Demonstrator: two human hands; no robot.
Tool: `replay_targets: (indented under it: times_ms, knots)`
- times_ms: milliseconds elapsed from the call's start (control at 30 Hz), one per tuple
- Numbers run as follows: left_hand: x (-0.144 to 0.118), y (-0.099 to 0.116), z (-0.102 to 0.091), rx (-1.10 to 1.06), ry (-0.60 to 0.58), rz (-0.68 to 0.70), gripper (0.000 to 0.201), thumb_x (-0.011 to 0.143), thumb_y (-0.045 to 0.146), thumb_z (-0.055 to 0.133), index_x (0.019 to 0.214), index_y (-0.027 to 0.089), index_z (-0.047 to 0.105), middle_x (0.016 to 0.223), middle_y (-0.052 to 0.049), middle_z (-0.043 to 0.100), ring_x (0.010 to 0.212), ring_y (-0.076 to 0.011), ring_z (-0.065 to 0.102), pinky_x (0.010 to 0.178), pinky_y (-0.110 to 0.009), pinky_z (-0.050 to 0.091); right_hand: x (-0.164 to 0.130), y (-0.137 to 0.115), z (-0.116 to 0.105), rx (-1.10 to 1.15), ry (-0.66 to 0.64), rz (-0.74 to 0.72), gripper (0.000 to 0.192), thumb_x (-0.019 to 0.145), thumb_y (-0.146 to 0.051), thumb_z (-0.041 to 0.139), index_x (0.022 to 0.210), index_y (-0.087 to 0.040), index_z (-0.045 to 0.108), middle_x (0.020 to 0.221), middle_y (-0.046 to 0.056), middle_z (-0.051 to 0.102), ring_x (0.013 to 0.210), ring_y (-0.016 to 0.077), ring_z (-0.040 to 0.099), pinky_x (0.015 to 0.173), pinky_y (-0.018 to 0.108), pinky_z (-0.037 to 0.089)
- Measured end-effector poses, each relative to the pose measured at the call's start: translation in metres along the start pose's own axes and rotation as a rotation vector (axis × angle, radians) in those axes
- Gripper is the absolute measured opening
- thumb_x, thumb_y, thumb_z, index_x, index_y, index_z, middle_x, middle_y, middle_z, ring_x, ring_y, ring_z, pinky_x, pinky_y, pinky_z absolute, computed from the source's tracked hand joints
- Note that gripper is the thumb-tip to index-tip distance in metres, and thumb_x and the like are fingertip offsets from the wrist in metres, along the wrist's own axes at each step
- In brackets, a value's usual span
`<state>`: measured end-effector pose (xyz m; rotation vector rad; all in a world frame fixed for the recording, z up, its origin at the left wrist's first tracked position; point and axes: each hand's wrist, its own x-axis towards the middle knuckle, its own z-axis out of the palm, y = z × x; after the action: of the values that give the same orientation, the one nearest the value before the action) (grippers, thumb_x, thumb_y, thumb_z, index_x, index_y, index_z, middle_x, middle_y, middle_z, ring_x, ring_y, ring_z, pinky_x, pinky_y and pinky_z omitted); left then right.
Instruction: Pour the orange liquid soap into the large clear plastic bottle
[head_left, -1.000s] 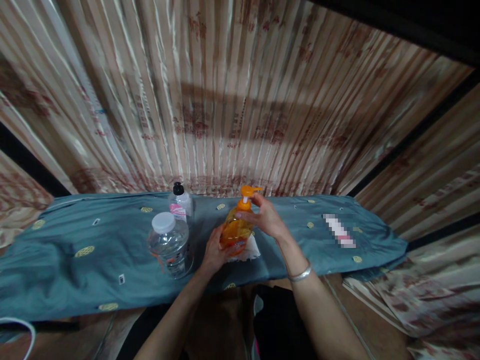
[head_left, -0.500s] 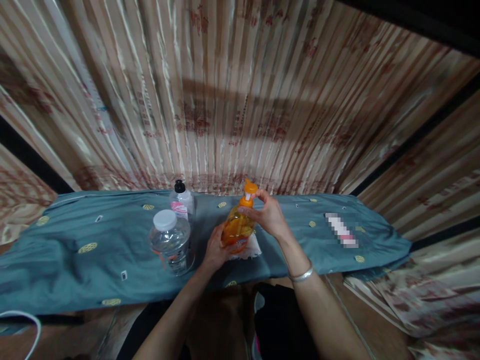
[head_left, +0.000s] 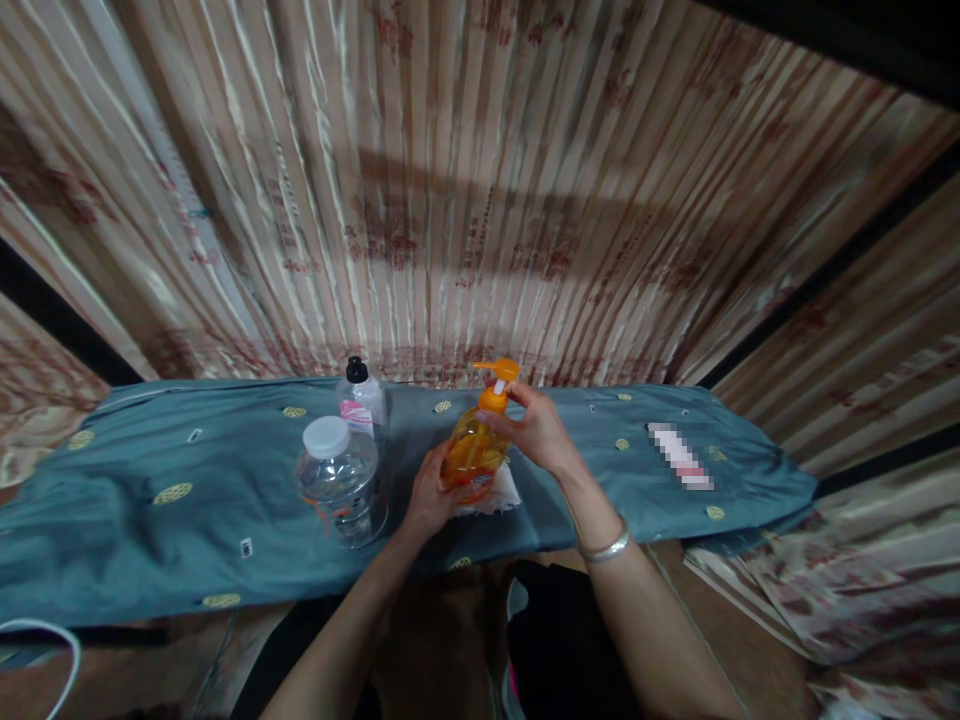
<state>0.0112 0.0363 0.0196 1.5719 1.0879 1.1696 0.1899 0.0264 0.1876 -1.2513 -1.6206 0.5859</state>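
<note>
Gripping an orange pump bottle (head_left: pixel 472 450), both hands' fingers (head_left: pixel 495 425) work over teal cloth (head_left: pixel 150 520) before striped curtains (head_left: pixel 450 200)

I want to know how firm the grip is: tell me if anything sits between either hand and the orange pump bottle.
Nothing visible does. The left hand grips the lower body of the orange pump bottle directly, and the right hand holds its neck under the pump head. A white cloth lies under the bottle, not between hand and bottle.

An orange pump bottle (head_left: pixel 472 452) stands slightly tilted on white tissue (head_left: pixel 501 494), its nozzle pointing left.
</note>
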Motion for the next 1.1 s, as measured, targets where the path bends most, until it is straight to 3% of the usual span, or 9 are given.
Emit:
replay_targets:
  times_ms: [200,300,433,567,700,867,1000,1100]
  knots:
    - [0.000,-0.003,-0.001,0.032,-0.025,0.030,0.046,0.094,0.039,0.070,0.135,0.020,0.060,0.134,-0.012,0.064,0.115,-0.0286,0.066,0.096,-0.053,0.056,0.002,-0.026,-0.020,0.056,0.093,-0.095,0.041,0.086,-0.056,0.073,0.104,-0.020,0.069,0.101,0.005,0.075,0.096,0.0239,0.069,0.092,0.036,0.051]
    - [0.001,-0.004,-0.001,0.034,-0.021,0.036,0.046,0.095,0.039,0.069,0.135,0.020,0.060,0.136,-0.012,0.063,0.117,-0.0289,0.065,0.096,-0.053,0.056,0.006,-0.035,-0.026,-0.051,0.063,-0.091,0.040,0.083,-0.058,0.075,0.093,-0.020,0.069,0.091,0.004,0.074,0.087,0.0234,0.068,0.087,0.036,0.052]
    - [0.002,-0.006,-0.001,0.044,-0.023,0.048,0.046,0.094,0.039,0.070,0.135,0.020,0.061,0.134,-0.011,0.064,0.117,-0.0290,0.065,0.098,-0.055,0.055,0.010,-0.041,-0.031,-0.023,0.099,-0.134,0.044,0.086,-0.061,0.073,0.097,-0.019,0.069,0.094,0.005,0.075,0.086,0.0219,0.068,0.083,0.034,0.052]
    - [0.002,-0.009,-0.001,0.063,-0.011,0.055,0.046,0.094,0.039,0.070,0.135,0.020,0.061,0.135,-0.012,0.064,0.119,-0.0295,0.065,0.100,-0.056,0.054,0.013,-0.052,-0.046,-0.118,0.150,-0.179,0.045,0.084,-0.063,0.076,0.093,-0.019,0.070,0.084,0.002,0.072,0.074,0.0177,0.062,0.074,0.031,0.050]
    - [0.003,-0.013,0.002,0.069,0.005,0.060,0.046,0.095,0.040,0.069,0.135,0.020,0.060,0.137,-0.012,0.063,0.118,-0.0291,0.065,0.097,-0.054,0.055,0.016,-0.069,-0.076,0.021,0.248,-0.231,0.043,0.081,-0.058,0.083,0.098,-0.022,0.071,0.086,-0.001,0.071,0.075,0.0161,0.064,0.072,0.029,0.054]
    - [0.004,-0.020,0.002,0.060,0.024,0.057,0.044,0.095,0.040,0.068,0.134,0.020,0.061,0.137,-0.012,0.063,0.116,-0.0286,0.066,0.095,-0.053,0.057,0.016,-0.084,-0.133,0.257,0.398,-0.258,0.038,0.073,-0.051,0.091,0.093,-0.023,0.074,0.094,0.002,0.077,0.073,0.0147,0.068,0.061,0.024,0.055]
    - [0.006,-0.023,0.001,0.049,0.024,0.050,0.044,0.095,0.040,0.068,0.134,0.020,0.061,0.136,-0.012,0.063,0.116,-0.0285,0.066,0.096,-0.053,0.056,0.014,-0.077,-0.173,0.355,0.490,-0.281,0.030,0.074,-0.043,0.091,0.095,-0.026,0.076,0.101,0.003,0.079,0.067,0.0129,0.066,0.055,0.023,0.055]
    - [0.006,-0.022,0.000,0.029,0.022,0.032,0.043,0.095,0.039,0.069,0.133,0.020,0.062,0.135,-0.012,0.064,0.116,-0.0285,0.066,0.096,-0.053,0.056,0.022,-0.041,-0.177,0.344,0.599,-0.276,0.036,0.071,-0.041,0.092,0.098,-0.024,0.074,0.102,0.002,0.078,0.071,0.0131,0.069,0.060,0.024,0.057]
